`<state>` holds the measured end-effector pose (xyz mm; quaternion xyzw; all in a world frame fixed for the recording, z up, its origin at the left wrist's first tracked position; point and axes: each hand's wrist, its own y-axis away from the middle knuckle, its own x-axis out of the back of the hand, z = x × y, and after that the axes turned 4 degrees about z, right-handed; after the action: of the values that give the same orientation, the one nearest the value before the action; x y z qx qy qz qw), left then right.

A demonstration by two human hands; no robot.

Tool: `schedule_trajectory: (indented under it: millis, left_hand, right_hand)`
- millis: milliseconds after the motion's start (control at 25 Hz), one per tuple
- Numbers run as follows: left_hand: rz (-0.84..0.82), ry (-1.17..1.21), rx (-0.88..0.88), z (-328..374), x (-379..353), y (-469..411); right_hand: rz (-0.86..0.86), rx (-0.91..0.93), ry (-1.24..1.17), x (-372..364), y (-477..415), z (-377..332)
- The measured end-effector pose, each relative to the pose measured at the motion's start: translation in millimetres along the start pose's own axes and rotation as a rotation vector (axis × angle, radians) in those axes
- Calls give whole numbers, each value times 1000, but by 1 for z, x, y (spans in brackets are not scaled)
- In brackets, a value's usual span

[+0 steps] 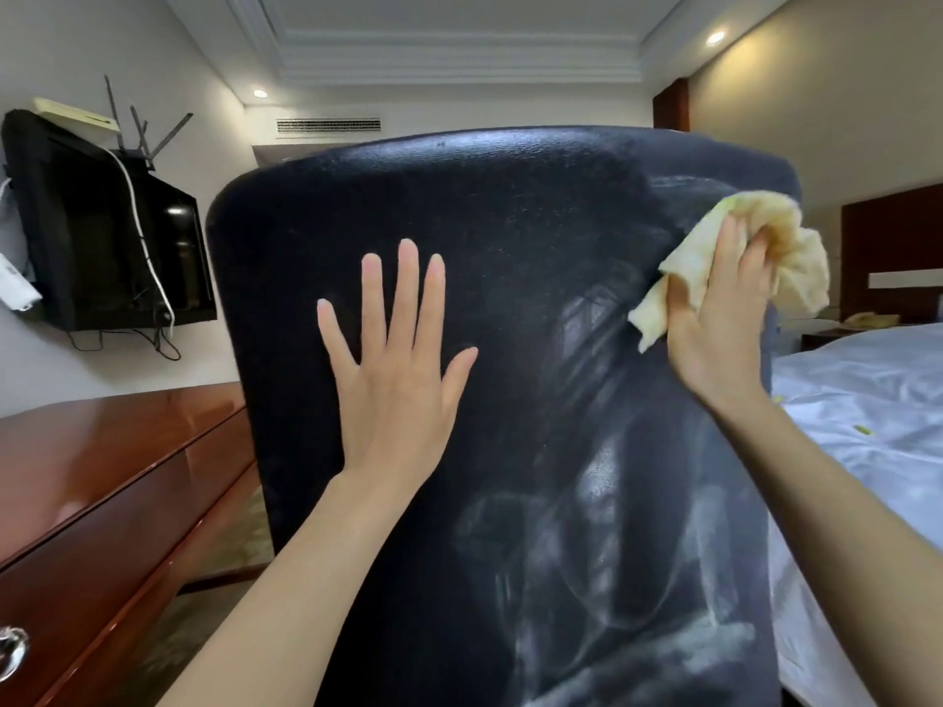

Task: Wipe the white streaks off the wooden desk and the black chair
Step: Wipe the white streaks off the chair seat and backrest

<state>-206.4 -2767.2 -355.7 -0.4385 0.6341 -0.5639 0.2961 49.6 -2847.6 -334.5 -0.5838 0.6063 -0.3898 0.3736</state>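
Note:
The back of the black chair [510, 222] fills the middle of the view. White smeared streaks [612, 579] cover its lower right and right side. My left hand [395, 369] lies flat on the chair back with fingers spread and straight. My right hand [724, 318] grips a pale yellow cloth [765, 247] and presses it against the chair's upper right edge. The wooden desk [102, 477] stands at the lower left, glossy and reddish brown.
A black television [112, 232] hangs on the left wall with a white cable and a router on top. A bed with white sheets [867, 415] lies to the right of the chair. A metal drawer handle [10, 650] shows at the desk's lower left.

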Motion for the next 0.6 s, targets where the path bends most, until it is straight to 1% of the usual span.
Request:
schedule_trajectory:
  millis: [40,80,160,240,280,400,600]
  left_hand:
    - [-9,-4,-2,-2,-3,0]
    - [-14,4,-3,-3,-5,0]
    - [-12,20,-6,-4,-9,-1]
    - [0,20,-10,-3,-10,-2]
    - [7,22,-10,-2,-11,-2]
    - [11,33,-7,-1,-11,-3]
    - [-8,34,11,1,-10,-2]
  right_hand:
    - [-5,-77,-103,-2,-13,-3]
    - [-5,-108,-176,-7,-19,-8]
    - [29,-58,-203,-16,-11,-25]
    - [36,92,-201,-21,16,-44]
    - [11,164,-191,-24,33,-50]
    - [-127,339,-128,-28,83,-52]
    - [-357,647,-85,-19,135,-19]
